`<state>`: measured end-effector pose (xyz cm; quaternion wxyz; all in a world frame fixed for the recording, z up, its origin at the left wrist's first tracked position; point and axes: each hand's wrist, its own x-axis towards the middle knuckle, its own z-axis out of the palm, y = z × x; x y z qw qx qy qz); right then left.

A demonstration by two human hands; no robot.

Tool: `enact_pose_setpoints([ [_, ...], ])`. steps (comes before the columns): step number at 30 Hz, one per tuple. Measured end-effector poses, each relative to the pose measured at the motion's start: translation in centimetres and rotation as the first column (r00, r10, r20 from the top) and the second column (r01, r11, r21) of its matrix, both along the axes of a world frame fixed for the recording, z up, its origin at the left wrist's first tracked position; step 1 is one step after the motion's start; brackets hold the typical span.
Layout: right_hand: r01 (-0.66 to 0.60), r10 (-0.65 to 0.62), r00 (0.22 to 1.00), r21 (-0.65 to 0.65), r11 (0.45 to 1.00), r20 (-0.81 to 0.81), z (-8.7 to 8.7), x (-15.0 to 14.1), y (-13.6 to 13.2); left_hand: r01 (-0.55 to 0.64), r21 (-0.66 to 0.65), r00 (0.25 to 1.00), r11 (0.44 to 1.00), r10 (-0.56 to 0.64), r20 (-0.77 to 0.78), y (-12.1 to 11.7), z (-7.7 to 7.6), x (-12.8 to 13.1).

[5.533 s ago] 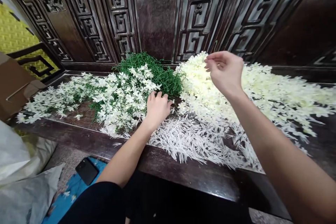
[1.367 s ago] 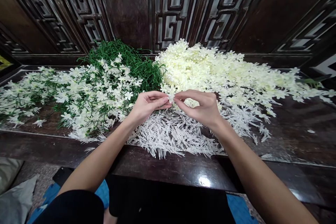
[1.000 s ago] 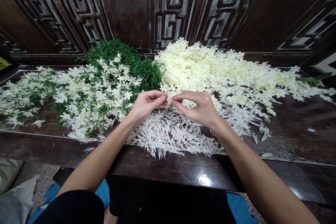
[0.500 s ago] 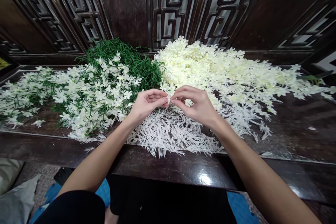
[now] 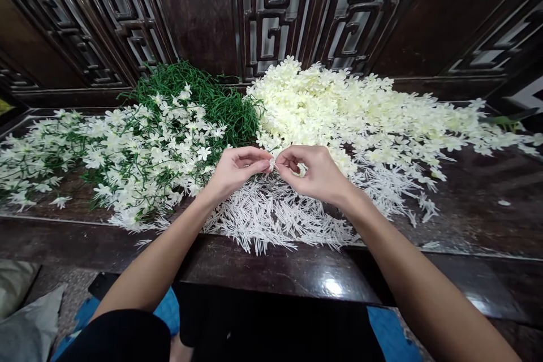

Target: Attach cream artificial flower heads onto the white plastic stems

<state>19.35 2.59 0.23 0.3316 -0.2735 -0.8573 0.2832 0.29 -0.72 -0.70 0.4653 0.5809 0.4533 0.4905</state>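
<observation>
Between my two hands is a small white artificial flower (image 5: 272, 164), partly covered by fingertips. My left hand (image 5: 237, 169) pinches it from the left, thumb against fingers. From the other side my right hand (image 5: 313, 171) is closed in a pinch close against the flower; a thin white piece seems to show at its fingertips, too small to make out fully. Just below both hands lies a heap of white plastic stamens (image 5: 280, 218). Behind them are a pile of cream-white flower heads (image 5: 331, 102) and a tangle of green stems (image 5: 229, 110).
Assembled white flowers on green stems (image 5: 148, 158) spread over the left of the dark wooden bench (image 5: 479, 203). A carved wooden backrest (image 5: 190, 11) rises behind. One loose petal (image 5: 504, 203) lies at right. Pale sacks (image 5: 31, 317) are on the floor at lower left.
My right hand's fingers have curled in more and drawn closer to the flower. My left hand stays nearly in place, and the view has shifted slightly.
</observation>
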Motion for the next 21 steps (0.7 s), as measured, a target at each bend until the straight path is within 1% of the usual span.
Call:
enact_pose_setpoints([
  [4, 0.022, -0.022, 1.0, -0.044, 0.999, 0.007, 0.24, 0.0, -0.12, 0.025, 0.051, 0.997, 0.998, -0.021, -0.075, 0.02, 0.04, -0.03],
  [11, 0.014, -0.019, 1.0, -0.179, 0.984, -0.024, 0.55, -0.17, -0.24, 0.03, 0.092, 0.995, 0.995, -0.02, -0.1, 0.14, -0.19, -0.09],
  [14, 0.015, -0.022, 0.999, -0.187, 0.982, -0.034, 0.53, -0.21, -0.32, 0.02, 0.101, 0.993, 0.995, -0.008, -0.121, 0.11, -0.17, -0.07],
  [19, 0.068, -0.074, 0.997, -0.198, 0.978, -0.022, 0.4, -0.3, -0.29, 0.04, 0.125, 0.986, 0.991, -0.019, -0.167, 0.02, -0.07, -0.01],
  [21, 0.057, -0.064, 0.998, -0.223, 0.973, -0.025, 0.42, -0.3, -0.24, 0.039, 0.129, 0.986, 0.991, -0.017, -0.165, 0.01, -0.06, -0.02],
])
